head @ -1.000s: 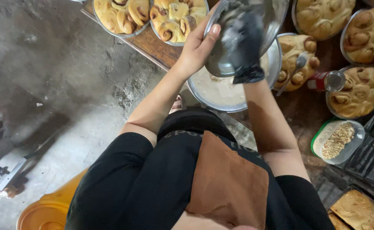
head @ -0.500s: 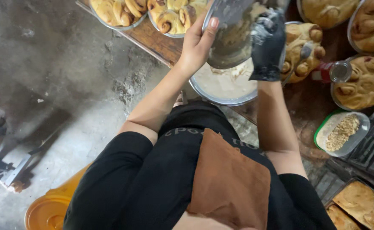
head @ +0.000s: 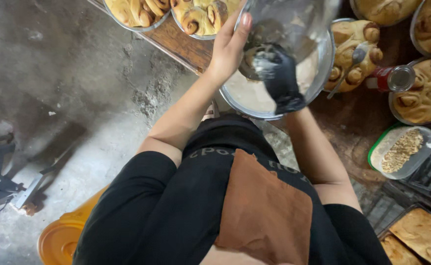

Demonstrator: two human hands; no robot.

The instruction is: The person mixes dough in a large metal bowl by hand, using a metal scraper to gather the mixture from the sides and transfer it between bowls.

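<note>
Left hand bare, fingers clamped on tilted steel bowl rim; right hand (black glove) inside it, fingers curled together — bowl directly above wide metal basin.

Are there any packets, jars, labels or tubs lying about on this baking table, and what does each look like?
Small jar: right of the steel bowl, lying on its side, red label, metal lid.
Plastic tub: right table edge, clear, green rim, crumbs inside.
Orange bucket: on floor, lower left, round.

The gloved right hand has moved down inside the tilted steel bowl.
</note>
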